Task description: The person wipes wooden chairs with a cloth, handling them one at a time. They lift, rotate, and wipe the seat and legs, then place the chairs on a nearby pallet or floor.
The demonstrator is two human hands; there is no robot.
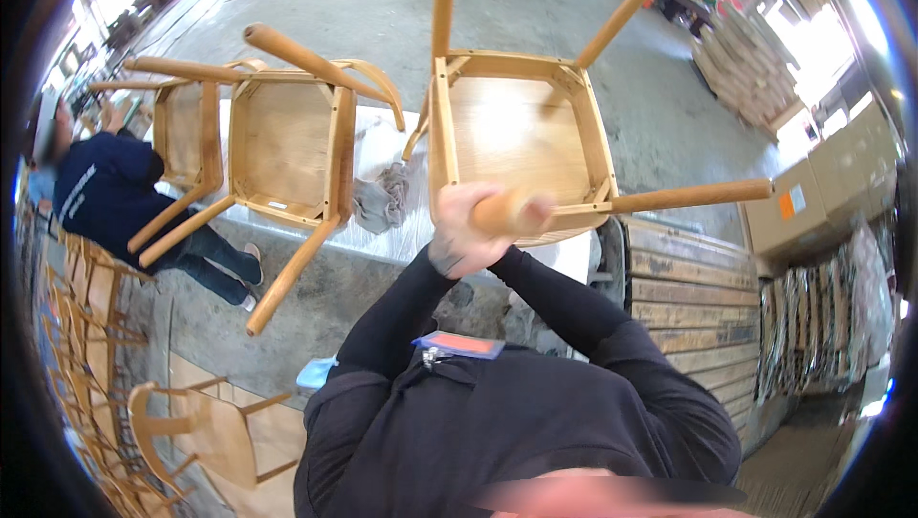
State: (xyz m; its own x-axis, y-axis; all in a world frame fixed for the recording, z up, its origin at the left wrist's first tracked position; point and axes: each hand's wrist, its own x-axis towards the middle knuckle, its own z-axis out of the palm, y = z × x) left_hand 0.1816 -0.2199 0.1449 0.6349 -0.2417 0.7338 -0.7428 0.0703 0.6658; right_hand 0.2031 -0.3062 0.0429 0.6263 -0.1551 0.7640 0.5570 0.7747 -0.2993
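Both hands wrapped round one leg of an upturned wooden chair

We see the chair [516,131] lying seat-down on the white-covered surface [382,231], legs in the air; our left hand [457,245] and right hand [531,217] are both closed round the nearest leg [497,212], close together. We judge the grip best kept square to the leg, any force running along its axis so the frame joint is not strained; a second upturned chair [282,140] lies just beside, a grey cloth [382,198] between them; another person [105,188] works at the far left.
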